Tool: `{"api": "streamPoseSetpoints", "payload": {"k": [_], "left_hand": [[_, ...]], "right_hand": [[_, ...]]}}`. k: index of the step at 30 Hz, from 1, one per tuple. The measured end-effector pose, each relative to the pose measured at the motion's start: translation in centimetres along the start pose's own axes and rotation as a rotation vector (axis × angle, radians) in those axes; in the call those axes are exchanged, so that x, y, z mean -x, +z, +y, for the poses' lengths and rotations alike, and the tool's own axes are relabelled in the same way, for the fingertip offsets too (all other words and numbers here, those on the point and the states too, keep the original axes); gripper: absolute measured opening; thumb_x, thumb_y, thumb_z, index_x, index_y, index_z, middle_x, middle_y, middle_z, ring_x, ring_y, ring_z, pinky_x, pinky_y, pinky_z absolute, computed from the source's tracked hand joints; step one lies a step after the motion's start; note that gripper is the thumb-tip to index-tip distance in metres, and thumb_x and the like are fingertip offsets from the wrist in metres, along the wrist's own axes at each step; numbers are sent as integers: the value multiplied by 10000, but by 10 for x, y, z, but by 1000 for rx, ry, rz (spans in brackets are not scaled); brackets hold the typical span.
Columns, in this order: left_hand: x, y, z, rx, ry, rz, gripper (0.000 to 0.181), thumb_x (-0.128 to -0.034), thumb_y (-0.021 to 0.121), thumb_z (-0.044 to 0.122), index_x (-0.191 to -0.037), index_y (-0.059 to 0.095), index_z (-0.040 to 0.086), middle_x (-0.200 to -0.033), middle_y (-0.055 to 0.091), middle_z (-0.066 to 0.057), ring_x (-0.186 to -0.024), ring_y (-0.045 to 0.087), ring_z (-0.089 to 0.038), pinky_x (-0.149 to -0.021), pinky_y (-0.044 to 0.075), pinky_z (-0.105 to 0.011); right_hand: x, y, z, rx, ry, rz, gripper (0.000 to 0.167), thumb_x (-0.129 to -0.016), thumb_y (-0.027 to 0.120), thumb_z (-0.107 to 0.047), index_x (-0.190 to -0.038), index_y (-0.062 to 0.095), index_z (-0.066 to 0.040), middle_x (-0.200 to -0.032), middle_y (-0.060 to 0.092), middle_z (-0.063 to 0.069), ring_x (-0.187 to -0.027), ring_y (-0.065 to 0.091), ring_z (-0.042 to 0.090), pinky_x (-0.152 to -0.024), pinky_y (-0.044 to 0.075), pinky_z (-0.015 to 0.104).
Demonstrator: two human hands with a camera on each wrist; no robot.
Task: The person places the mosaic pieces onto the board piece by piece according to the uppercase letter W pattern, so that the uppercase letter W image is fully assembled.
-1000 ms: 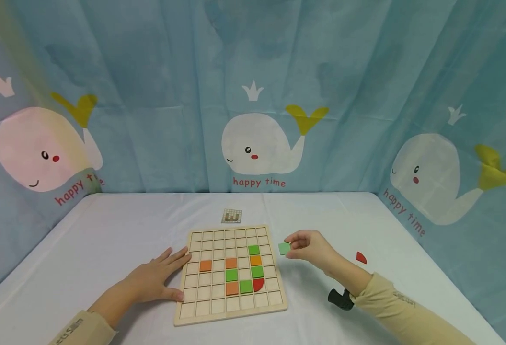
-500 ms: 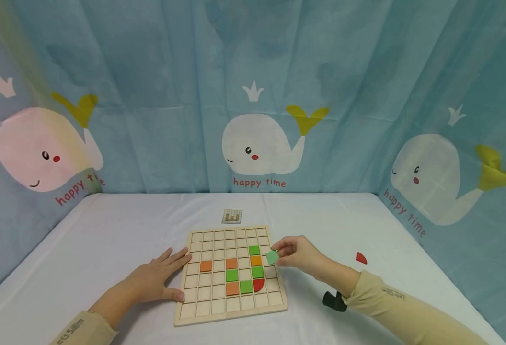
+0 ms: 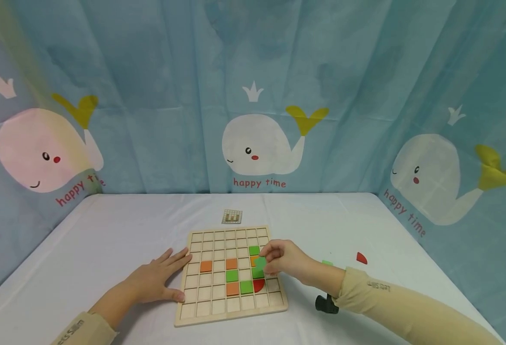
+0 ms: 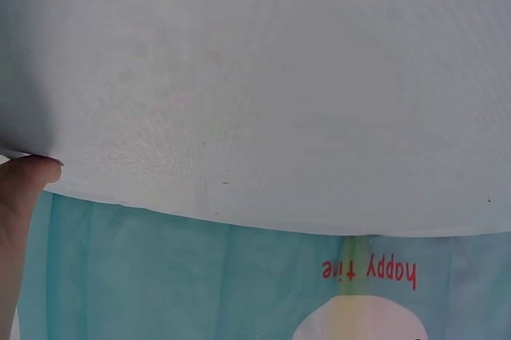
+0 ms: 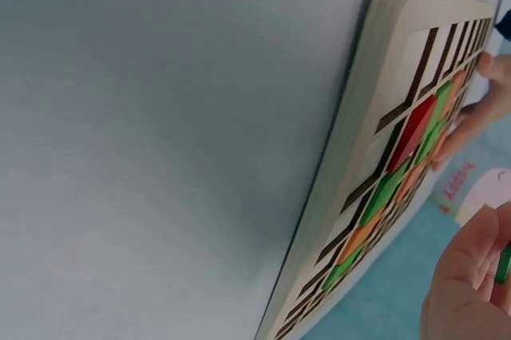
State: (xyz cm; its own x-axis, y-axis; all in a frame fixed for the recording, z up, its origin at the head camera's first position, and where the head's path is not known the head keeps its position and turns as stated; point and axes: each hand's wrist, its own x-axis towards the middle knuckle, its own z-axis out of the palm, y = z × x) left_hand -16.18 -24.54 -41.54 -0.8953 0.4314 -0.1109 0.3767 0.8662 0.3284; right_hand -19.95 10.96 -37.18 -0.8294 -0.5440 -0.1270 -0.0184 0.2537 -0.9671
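Observation:
A wooden grid board (image 3: 192, 315) lies on the white table with several green and orange square tiles and a red quarter-round tile (image 3: 258, 286) in its cells. My right hand (image 3: 285, 258) pinches a green square tile (image 3: 259, 263) over the board's right side, partly covering the orange and green tiles there. In the right wrist view a sliver of that green tile (image 5: 503, 262) shows between thumb and fingers. My left hand (image 3: 154, 278) rests with fingers spread at the board's left edge; in the left wrist view only part of it (image 4: 24, 196) shows.
Behind the board lies a small patterned card (image 3: 232, 217). To the right are a loose red quarter-round tile (image 3: 362, 258) and a green tile (image 3: 327, 263) partly behind my right forearm. A black object (image 3: 326, 304) shows beside the right sleeve. A whale-print curtain (image 3: 166, 96) stands behind the table.
My right hand has moved left with the green tile, from beside the board to over its right columns. Another green tile has come into view behind the forearm. The left hand stays put.

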Motion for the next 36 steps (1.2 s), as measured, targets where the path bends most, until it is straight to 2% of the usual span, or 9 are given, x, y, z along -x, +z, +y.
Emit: {"api": "streamPoseSetpoints", "payload": {"k": [9,17,25,31,36], "left_hand": [[0,-2,2,9,7,6,1030,-724,640,713,-1502,368,94,-1575,270,-121,-1398,212,-494,-985,287,-715],[0,-1,1,2,13,17,1035,-725,634,717,-1498,370,81,-1569,278,-132,-1393,217,-499,-979,290,-719],[1,-2,3,-6,27,11,1016,-737,652,687,-1499,368,77,-1569,275,-137,-1391,218,-504,-982,298,-710],[0,-2,1,-33,26,14,1015,-733,656,685,-1499,367,85,-1573,269,-129,-1385,228,-507,-967,314,-711],[1,-2,1,-35,28,18,1013,-733,654,688,-1498,369,89,-1571,273,-125,-1384,233,-506,-964,317,-710]], "right_hand": [[-6,9,-3,-32,36,-30,141,-862,650,89,-996,611,66,-818,591,76,-754,692,217,-728,581,350],[-13,20,-3,41,56,-12,137,-838,695,70,-964,652,41,-786,593,39,-686,617,127,-664,555,290],[-20,36,-5,21,67,-47,123,-855,678,80,-971,636,81,-788,614,55,-689,640,130,-691,571,296],[-28,52,-9,35,85,-16,105,-830,689,117,-921,649,85,-765,621,73,-699,677,172,-681,583,313],[-34,68,-8,143,97,7,105,-779,751,100,-818,687,25,-716,649,47,-662,656,145,-605,547,250]]}}
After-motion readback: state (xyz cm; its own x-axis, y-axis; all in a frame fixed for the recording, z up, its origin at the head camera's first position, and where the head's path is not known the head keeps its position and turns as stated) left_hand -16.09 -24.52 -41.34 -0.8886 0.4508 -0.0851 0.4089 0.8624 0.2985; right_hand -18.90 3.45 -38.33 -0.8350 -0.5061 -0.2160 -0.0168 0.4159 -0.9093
